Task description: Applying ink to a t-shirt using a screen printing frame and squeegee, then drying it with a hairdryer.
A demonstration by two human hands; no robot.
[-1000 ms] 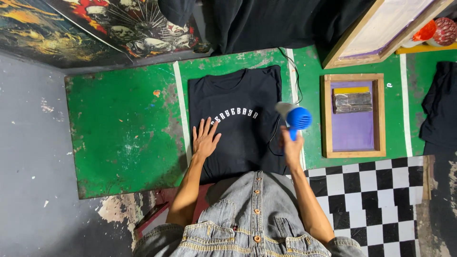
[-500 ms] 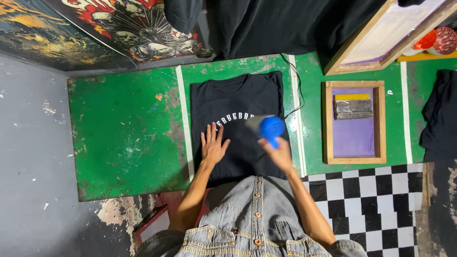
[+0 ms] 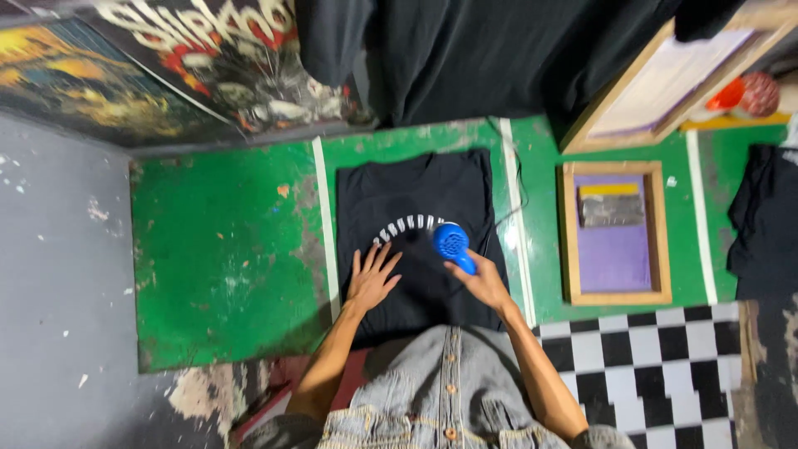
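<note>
A black T-shirt [image 3: 416,191] with a curved white print lies flat on the green table [image 3: 224,249]. My left hand [image 3: 371,278] rests flat on the shirt's lower left part, fingers spread. My right hand [image 3: 482,283] grips the handle of a blue hair dryer [image 3: 453,243], which hangs just over the right end of the white print. The dryer's cord [image 3: 517,199] runs up along the shirt's right edge.
A wooden-framed printing screen [image 3: 615,295] with a purple mesh and a squeegee [image 3: 611,209] lies to the right. Another screen frame [image 3: 665,83] leans at the back right. Dark cloth [image 3: 761,224] lies at far right. Black garments hang behind. Checkered floor at the lower right.
My right hand has carried the blue dryer leftward from the shirt's right edge to above the print. My left hand has stayed flat on the shirt.
</note>
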